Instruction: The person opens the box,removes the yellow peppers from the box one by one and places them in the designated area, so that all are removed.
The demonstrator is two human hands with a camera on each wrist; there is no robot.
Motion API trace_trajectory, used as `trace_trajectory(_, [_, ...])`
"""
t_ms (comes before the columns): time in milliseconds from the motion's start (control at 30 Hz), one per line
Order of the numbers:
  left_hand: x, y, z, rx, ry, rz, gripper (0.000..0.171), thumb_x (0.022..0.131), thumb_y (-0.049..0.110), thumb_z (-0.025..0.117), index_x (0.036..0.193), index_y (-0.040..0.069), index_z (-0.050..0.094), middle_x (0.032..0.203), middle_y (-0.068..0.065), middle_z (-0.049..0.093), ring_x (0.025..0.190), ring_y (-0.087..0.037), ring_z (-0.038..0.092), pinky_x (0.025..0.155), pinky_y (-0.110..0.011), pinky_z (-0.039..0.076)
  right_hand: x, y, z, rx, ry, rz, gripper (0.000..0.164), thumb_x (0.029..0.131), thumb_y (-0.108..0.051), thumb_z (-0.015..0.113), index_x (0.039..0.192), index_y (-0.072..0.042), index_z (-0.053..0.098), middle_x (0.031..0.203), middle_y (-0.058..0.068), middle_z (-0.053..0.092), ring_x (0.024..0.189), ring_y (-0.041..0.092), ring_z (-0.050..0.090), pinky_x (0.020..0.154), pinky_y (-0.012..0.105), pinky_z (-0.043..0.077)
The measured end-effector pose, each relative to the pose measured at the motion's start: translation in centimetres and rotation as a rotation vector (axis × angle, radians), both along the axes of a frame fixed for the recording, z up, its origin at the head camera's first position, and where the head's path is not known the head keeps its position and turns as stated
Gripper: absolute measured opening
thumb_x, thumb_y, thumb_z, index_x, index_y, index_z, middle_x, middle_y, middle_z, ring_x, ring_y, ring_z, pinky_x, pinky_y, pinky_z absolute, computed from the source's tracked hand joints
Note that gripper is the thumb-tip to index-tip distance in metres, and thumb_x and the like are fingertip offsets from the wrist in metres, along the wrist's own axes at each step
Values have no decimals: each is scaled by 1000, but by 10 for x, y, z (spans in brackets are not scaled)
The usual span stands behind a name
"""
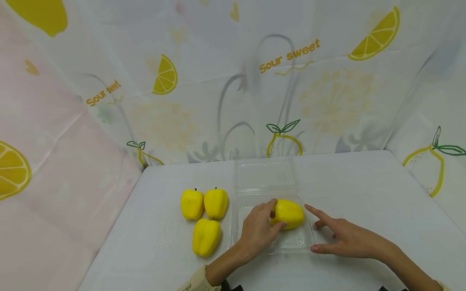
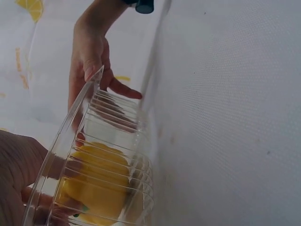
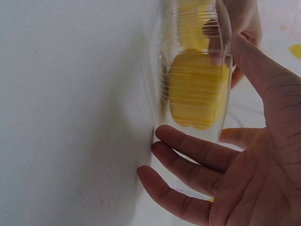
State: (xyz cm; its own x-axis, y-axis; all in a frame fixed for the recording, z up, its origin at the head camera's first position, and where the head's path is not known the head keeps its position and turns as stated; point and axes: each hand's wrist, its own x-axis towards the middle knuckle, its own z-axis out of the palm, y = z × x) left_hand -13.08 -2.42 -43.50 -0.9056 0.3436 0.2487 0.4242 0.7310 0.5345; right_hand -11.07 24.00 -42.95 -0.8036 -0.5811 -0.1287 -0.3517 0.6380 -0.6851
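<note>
A yellow bell pepper [image 1: 290, 214] lies on its side in the base of a clear plastic clamshell box [image 1: 293, 245]. My left hand [image 1: 257, 227] reaches over the box and grips the pepper's stem end between thumb and fingers. Through the ribbed wall in the left wrist view, the same pepper [image 2: 101, 181] shows low in the box. Just right of the box, my right hand [image 1: 347, 239] has its fingers spread and holds nothing. In the right wrist view its fingers [image 3: 188, 146] extend close to the box wall; whether they touch it I cannot tell.
Left of the box, three more yellow bell peppers stand grouped: one back left [image 1: 192, 205], one beside it [image 1: 216, 203], one in front [image 1: 206, 237]. The clear lid [image 1: 265, 176] is folded back behind the base. A lemon-printed cloth [image 1: 204, 121] hangs behind the white table [image 1: 156, 242].
</note>
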Motion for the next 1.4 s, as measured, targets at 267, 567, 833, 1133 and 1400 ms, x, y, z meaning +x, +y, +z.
trace_trajectory(267, [1,3,3,-41,-7,16,62,80,34,83,131,9,58,96,2,59,81,-8,51,68,-21,45,0,0,-1,-3,4,4,95,88,-54,68,159,-23,12,124,6,60,92,21,60,75,39,51])
trace_trajectory(567, [-1,4,5,-67,-31,19,66,79,40,83,132,12,56,101,1,59,81,-8,50,68,-21,45,0,1,-1,-15,7,9,94,89,-51,68,159,-22,12,124,7,60,93,22,61,74,38,51])
trace_trajectory(833, [-6,4,5,-59,-81,-1,68,79,39,84,134,12,54,106,2,60,84,-8,53,72,-24,46,0,0,-1,-22,-7,9,94,89,-51,68,159,-22,12,125,7,60,96,25,61,74,39,51])
trace_trajectory(1133, [-10,-1,8,-43,-144,-16,69,79,38,83,135,8,55,105,2,59,82,-7,52,71,-24,46,0,1,-1,-10,10,4,94,89,-52,68,159,-23,12,124,5,60,92,21,61,74,38,51])
trace_trajectory(1400, [-11,-3,7,-39,-152,-17,69,78,41,83,133,10,57,101,3,60,79,-6,52,68,-22,45,1,-1,1,-14,-7,6,95,88,-52,69,159,-22,12,124,6,60,94,24,61,75,40,52])
